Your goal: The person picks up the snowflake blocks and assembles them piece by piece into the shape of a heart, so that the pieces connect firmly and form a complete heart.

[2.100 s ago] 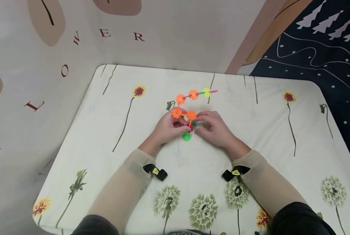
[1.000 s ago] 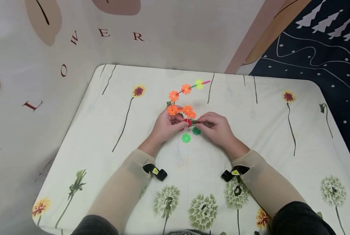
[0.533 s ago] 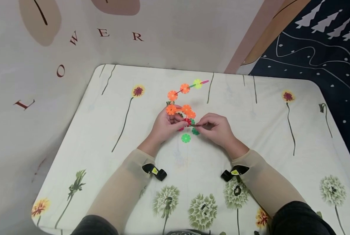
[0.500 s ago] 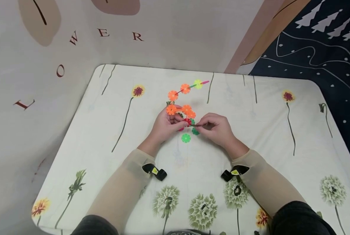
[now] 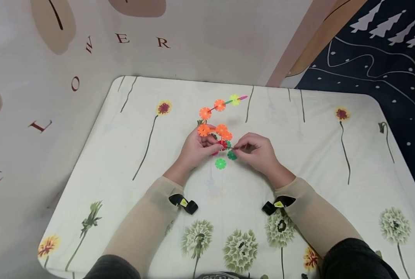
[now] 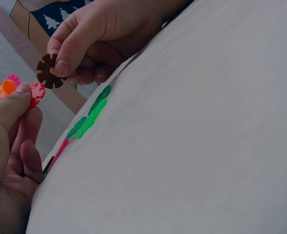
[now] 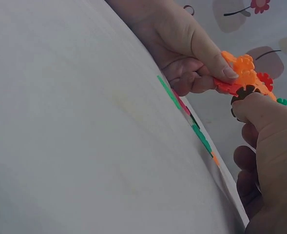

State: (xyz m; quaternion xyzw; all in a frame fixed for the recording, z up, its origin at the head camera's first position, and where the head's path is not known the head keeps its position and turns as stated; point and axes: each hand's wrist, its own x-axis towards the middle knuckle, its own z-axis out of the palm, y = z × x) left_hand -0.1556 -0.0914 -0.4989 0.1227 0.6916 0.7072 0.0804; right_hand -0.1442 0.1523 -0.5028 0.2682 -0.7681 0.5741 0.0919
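My left hand pinches a red notched snowflake disc between thumb and fingers. That disc is one end of a chain of interlocked discs, mostly orange, which curves away to a yellow disc and a pink one seen edge-on at the far end. Between thumb and forefinger, my right hand holds a brown snowflake disc. In the left wrist view, the brown disc's edge is right at the red disc's edge. The right thumb covers part of the brown disc.
Loose discs lie on the table below the hands: a bright green one, a dark green one and several more, partly hidden. The white flower-print tablecloth reaches back to the printed wall.
My right hand, earlier reaching in among the loose discs, has come up with the brown disc and brought it to the red one. The chain has shifted slightly left and away.
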